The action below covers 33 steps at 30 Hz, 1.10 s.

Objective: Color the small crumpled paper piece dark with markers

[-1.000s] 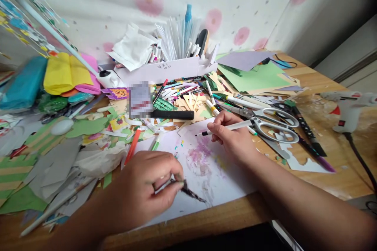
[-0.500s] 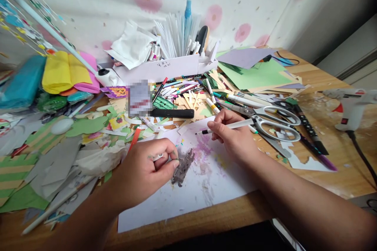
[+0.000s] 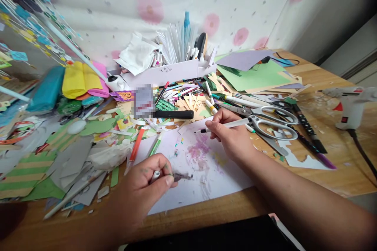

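My left hand (image 3: 150, 184) is closed over the white sheet, pinching a thin dark grey piece (image 3: 184, 176) between thumb and forefinger. That piece is seen nearly edge-on, so its full shape does not show. A white pen cap (image 3: 155, 175) is tucked in the curled fingers of the same hand. In my right hand (image 3: 228, 130) is a white marker (image 3: 237, 123), uncapped, its black tip pointing left above the paper and apart from the grey piece. Beneath both hands lies the white sheet (image 3: 167, 202), smudged with purple, grey and yellow.
Scissors (image 3: 272, 119) lie right of my right hand, and a glue gun (image 3: 350, 111) stands at the far right. Red (image 3: 137, 145) and green (image 3: 156, 143) markers rest by the sheet. Paper scraps (image 3: 70, 160) cover the left; a white box (image 3: 167, 72) of pens stands behind.
My left hand has come lower and turned the grey piece from face-on to nearly edge-on. The green marker beside the sheet now shows more fully. My right hand has hardly moved.
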Available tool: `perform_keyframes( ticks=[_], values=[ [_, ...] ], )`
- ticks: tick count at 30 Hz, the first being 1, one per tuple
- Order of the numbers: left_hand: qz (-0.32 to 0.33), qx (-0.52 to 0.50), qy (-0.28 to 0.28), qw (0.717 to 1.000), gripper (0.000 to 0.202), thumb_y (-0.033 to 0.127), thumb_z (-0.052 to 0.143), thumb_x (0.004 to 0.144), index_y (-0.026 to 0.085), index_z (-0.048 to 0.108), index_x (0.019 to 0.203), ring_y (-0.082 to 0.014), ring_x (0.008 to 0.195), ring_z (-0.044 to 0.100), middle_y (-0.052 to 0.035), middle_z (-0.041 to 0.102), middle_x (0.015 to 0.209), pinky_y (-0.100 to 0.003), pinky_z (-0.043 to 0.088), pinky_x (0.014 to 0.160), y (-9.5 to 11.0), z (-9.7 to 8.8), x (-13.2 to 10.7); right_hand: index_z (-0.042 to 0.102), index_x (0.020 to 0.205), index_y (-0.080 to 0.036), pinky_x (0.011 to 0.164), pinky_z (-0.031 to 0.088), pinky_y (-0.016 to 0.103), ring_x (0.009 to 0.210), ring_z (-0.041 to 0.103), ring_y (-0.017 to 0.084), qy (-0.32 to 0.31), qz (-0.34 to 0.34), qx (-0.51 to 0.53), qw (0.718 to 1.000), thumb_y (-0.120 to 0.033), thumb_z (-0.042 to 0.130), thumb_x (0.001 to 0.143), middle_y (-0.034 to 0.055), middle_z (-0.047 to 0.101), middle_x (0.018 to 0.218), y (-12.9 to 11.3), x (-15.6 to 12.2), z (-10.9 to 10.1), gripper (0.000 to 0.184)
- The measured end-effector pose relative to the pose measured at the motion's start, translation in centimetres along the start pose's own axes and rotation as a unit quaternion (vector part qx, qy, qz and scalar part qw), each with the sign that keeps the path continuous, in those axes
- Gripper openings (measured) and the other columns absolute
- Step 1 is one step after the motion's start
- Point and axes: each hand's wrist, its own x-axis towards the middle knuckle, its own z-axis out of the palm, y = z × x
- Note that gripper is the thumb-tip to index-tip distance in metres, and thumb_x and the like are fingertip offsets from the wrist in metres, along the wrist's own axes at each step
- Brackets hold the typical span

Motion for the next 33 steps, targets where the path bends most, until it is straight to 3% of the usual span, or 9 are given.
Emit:
perform_keyframes(
  ticks=[4, 6, 10, 12, 15, 18, 25, 29, 33],
  values=[
    [-0.061, -0.226, 0.025, 0.972, 0.016, 0.032, 0.049, 0.087, 0.02, 0.046, 0.077, -0.007, 0.057, 0.046, 0.0071, 0.042, 0.064, -0.036, 0.056, 0.079, -0.6, 1.4, 1.6, 0.046, 0.06, -0.021, 0.042, 0.03, 0.022, 0.043, 0.045, 0.007, 0.01, -0.005, -0.004, 1.0, -0.029, 0.067, 0.074, -0.0075, 0.049, 0.047, 0.0, 0.0, -0.2, 0.027],
    [-0.058, -0.233, 0.055, 0.969, 0.013, 0.035, 0.047, 0.089, 0.022, 0.047, 0.086, -0.0061, 0.05, 0.04, 0.0095, 0.037, 0.059, -0.033, 0.055, 0.074, -0.9, 1.3, 2.4, 0.046, 0.06, -0.021, 0.042, 0.03, 0.022, 0.042, 0.044, 0.007, 0.013, -0.006, -0.007, 1.0, -0.028, 0.067, 0.075, -0.0074, 0.049, 0.047, -0.1, 0.1, -0.3, 0.027],
    [0.007, 0.071, 0.133, 0.989, 0.019, 0.037, 0.054, 0.084, 0.023, 0.053, 0.095, -0.01, 0.053, 0.046, 0.0078, 0.043, 0.06, -0.024, 0.044, 0.058, -1.4, -0.2, 3.0, 0.047, 0.061, -0.021, 0.042, 0.03, 0.022, 0.042, 0.044, 0.008, 0.012, -0.007, -0.003, 1.0, -0.028, 0.067, 0.075, -0.0074, 0.049, 0.047, -0.1, 0.0, -0.3, 0.026],
    [0.045, 0.234, 0.083, 0.968, 0.025, 0.035, 0.06, 0.079, 0.024, 0.059, 0.101, -0.0129, 0.06, 0.053, 0.0053, 0.054, 0.066, -0.026, 0.044, 0.061, -1.5, -0.9, 3.0, 0.047, 0.061, -0.021, 0.042, 0.03, 0.022, 0.043, 0.045, 0.008, 0.006, -0.008, -0.001, 1.0, -0.028, 0.067, 0.076, -0.0071, 0.05, 0.047, 0.0, 0.0, -0.3, 0.026],
    [0.092, 0.343, -0.013, 0.935, 0.042, 0.03, 0.063, 0.076, 0.027, 0.058, 0.117, -0.021, 0.091, 0.062, -0.0016, 0.068, 0.101, -0.033, 0.047, 0.081, -1.4, -1.2, 3.0, 0.047, 0.062, -0.02, 0.042, 0.03, 0.022, 0.043, 0.046, 0.008, -0.001, -0.008, -0.001, 1.0, -0.028, 0.067, 0.076, -0.0069, 0.05, 0.048, 0.2, -0.1, -0.3, 0.026],
    [0.095, 0.392, -0.042, 0.914, 0.042, 0.028, 0.061, 0.077, 0.026, 0.058, 0.118, -0.0258, 0.103, 0.061, -0.0054, 0.066, 0.114, -0.039, 0.045, 0.089, -1.2, -0.7, 3.3, 0.048, 0.062, -0.02, 0.042, 0.03, 0.022, 0.043, 0.045, 0.008, 0.003, -0.008, -0.008, 1.0, -0.028, 0.067, 0.076, -0.0067, 0.05, 0.048, 0.4, 0.0, -0.3, 0.026],
    [0.07, 0.446, -0.017, 0.892, 0.021, 0.033, 0.062, 0.079, 0.02, 0.06, 0.095, -0.0269, 0.086, 0.065, -0.0063, 0.07, 0.091, -0.037, 0.048, 0.074, -0.4, 1.5, 4.2, 0.048, 0.062, -0.021, 0.042, 0.031, 0.022, 0.044, 0.048, 0.01, 0.011, 0.001, -0.018, 1.0, -0.032, 0.069, 0.076, -0.0059, 0.051, 0.049, 0.2, -0.1, -0.4, 0.027],
    [0.079, 0.411, 0.003, 0.908, 0.033, 0.043, 0.07, 0.073, 0.021, 0.056, 0.092, -0.0237, 0.077, 0.065, -0.0032, 0.07, 0.086, -0.031, 0.045, 0.065, -0.7, 1.9, 4.2, 0.046, 0.058, -0.021, 0.043, 0.034, 0.023, 0.043, 0.046, 0.01, -0.03, 0.027, -0.052, 0.998, -0.035, 0.068, 0.075, -0.0061, 0.048, 0.049, 0.3, -0.7, -0.1, 0.031],
    [0.108, 0.341, 0.028, 0.933, 0.03, 0.036, 0.069, 0.074, 0.022, 0.056, 0.097, -0.0212, 0.076, 0.065, -0.0006, 0.07, 0.09, -0.031, 0.045, 0.065, -1.7, 1.8, 4.0, 0.043, 0.055, -0.021, 0.045, 0.032, 0.023, 0.046, 0.04, 0.009, -0.069, 0.028, -0.132, 0.989, -0.032, 0.066, 0.073, -0.0052, 0.045, 0.05, 0.6, -1.3, 1.0, 0.031]
  ],
)
